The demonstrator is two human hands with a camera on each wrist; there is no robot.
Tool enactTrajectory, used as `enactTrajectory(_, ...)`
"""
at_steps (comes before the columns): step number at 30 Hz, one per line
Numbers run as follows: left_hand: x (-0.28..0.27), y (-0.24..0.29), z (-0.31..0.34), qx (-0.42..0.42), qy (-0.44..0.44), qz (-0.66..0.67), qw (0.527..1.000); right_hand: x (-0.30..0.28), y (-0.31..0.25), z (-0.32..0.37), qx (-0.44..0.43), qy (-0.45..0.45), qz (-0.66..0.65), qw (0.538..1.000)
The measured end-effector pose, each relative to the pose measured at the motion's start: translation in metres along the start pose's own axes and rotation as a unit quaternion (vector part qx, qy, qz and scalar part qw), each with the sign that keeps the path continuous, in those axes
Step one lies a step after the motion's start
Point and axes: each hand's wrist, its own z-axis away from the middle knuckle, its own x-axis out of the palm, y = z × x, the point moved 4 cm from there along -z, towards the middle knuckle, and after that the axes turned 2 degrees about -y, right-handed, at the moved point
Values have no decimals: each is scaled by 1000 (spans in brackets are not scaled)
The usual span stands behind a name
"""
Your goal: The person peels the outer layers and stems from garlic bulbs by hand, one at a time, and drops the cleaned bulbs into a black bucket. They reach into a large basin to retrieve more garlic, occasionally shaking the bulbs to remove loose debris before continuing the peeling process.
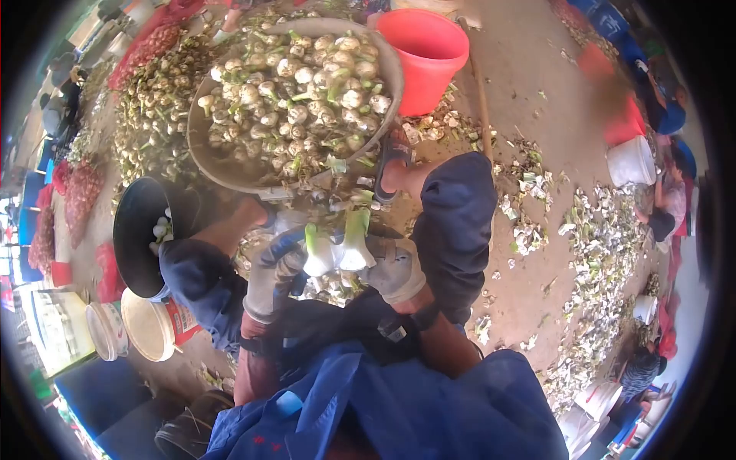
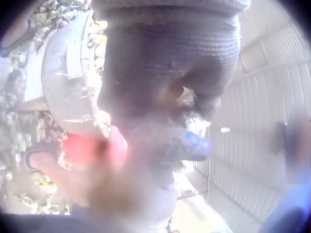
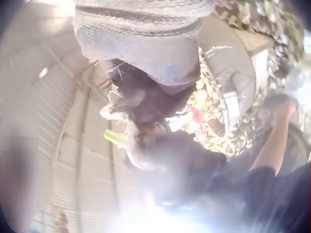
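**Head view.** Both your hands wear grey knit gloves. Your left hand [image 1: 277,270], blue at the fingers, curls round the lower end of the stalks [image 1: 336,244]. Your right hand [image 1: 392,270] grips them from the other side. The stalks are thick, white at the base and green at the cut tops, held over your lap just below the basin [image 1: 218,170]. The basin is wide, round, dull metal, and heaped with pale bulbs [image 1: 299,92]. A red plastic bucket [image 1: 429,54] stands beside it. A black pan [image 1: 134,230] on your left holds a few bulbs. Papery peelings [image 1: 598,238] litter the bare ground.

**Left wrist view.** Badly blurred. The ribbed glove cuff [image 2: 165,53] fills the top, with the basin's rim [image 2: 65,82] on the left and a red smear [image 2: 85,148] below it. You cannot make out the fingers or the stalks here.

**Right wrist view.** The cuff [image 3: 141,39] is sharp, but glare washes out the bottom. One green stalk end [image 3: 115,138] pokes out past dark, blurred fingers. The basin [image 3: 235,85] is cut off at the right.
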Motion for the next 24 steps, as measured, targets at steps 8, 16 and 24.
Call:
enactTrajectory(8,11,32,-3,73,17,-264,962,2,-8,0,-26,-8,225,974)
enactTrajectory(16,-10,21,13,165,113,-39,979,34,-2,5,-98,-45,306,946)
enactTrajectory(24,-63,22,13,216,277,-309,884,57,0,24,-11,-147,139,979)
